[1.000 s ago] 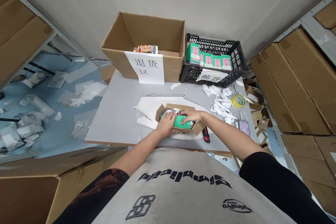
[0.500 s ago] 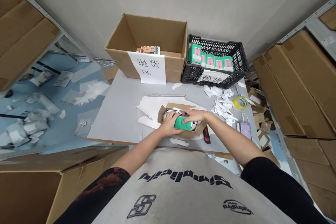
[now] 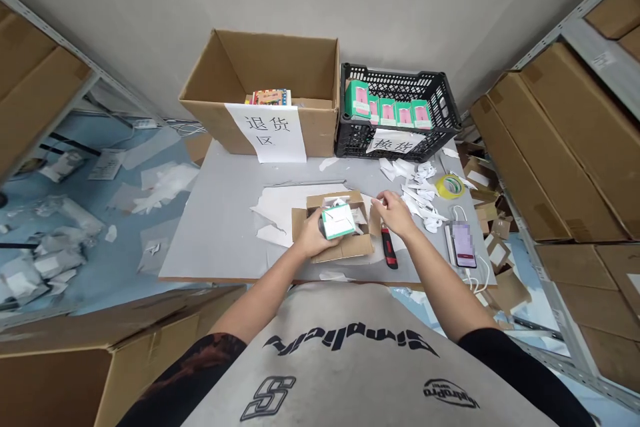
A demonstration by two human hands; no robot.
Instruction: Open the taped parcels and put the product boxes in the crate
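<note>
Green and white, the small carton (image 3: 339,220) sits in your left hand (image 3: 310,237), your fingers wrapped around its left side and its pale end facing up toward you. You have it tilted over the open cardboard box (image 3: 345,251), whose flaps are spread outward, with some white packing visible inside. Your right hand (image 3: 395,215) is off the carton, its fingers loosely curled close to the right flap; whether they pinch that flap or anything else, you cannot tell from this angle. Just below that hand, a red and black knife (image 3: 389,252) lies on the grey table (image 3: 210,233). Beneath the cardboard box spreads a torn white sheet (image 3: 277,203). To your right are crumpled paper scraps (image 3: 425,203), a roll of yellow tape (image 3: 450,187) and a phone (image 3: 463,243). Along the back stand a large box (image 3: 320,130) with a paper sign (image 3: 280,137) on its front and, just beside it, a black crate (image 3: 353,140) holding green and pink cartons (image 3: 387,112).
</note>
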